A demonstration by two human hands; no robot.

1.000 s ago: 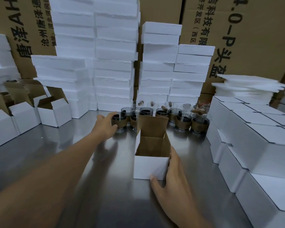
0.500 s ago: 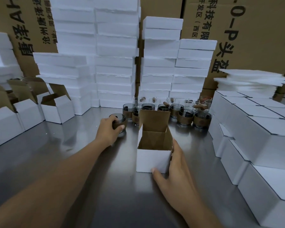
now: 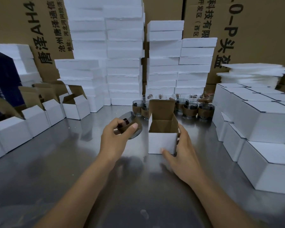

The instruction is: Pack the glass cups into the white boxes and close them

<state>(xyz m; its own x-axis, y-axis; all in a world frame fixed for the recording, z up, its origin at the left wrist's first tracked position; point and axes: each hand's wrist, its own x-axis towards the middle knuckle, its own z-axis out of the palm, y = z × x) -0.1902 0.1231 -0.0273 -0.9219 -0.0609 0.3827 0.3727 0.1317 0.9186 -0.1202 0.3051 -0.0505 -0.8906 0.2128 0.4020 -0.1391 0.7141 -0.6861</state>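
Far left, a row of open boxes (image 3: 76,106) stands with flaps up on the steel table (image 3: 56,178). The left arm reaches in from the near edge, forearm angled to the right and wrist raised. The left hand (image 3: 115,137) grips the glass cup (image 3: 130,125), thumb across its near side and fingers curled round the brown band. The cup is off the table and tilted, its rim leaning up and to the left, just left of the white box (image 3: 162,139). That box sits upright at centre, lid flap standing at the far side, brown inside showing. The right hand (image 3: 181,155) clasps the box's near right corner, thumb on the front face and fingers along the right wall. Behind it stand more cups (image 3: 189,109), and closed boxes (image 3: 262,120) are stacked at far right.
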